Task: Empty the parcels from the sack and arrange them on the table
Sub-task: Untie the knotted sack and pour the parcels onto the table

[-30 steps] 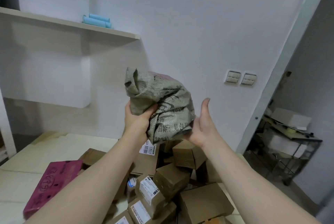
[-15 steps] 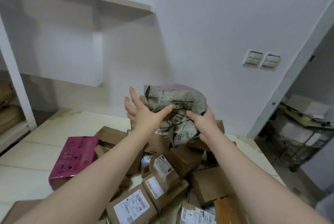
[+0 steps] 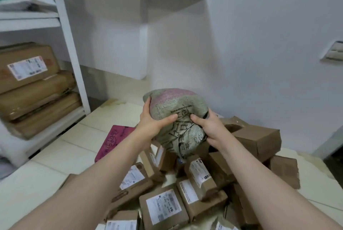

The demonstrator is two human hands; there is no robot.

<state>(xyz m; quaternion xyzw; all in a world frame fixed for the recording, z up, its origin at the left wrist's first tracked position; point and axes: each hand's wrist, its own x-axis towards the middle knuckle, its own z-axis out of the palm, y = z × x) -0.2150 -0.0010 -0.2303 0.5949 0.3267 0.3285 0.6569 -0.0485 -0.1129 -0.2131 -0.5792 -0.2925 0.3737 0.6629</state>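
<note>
Woven sack, crumpled into a ball, is held above the heaped cardboard parcels on the surface; left hand and right hand both clutch it. Emptying looks finished; next, discard sack, then arrange parcels.

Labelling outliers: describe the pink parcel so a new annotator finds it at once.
Start at the cream table with its heap of brown parcels. At the heap's left edge lies a flat box. It alone is magenta, with handwriting on top.
</note>
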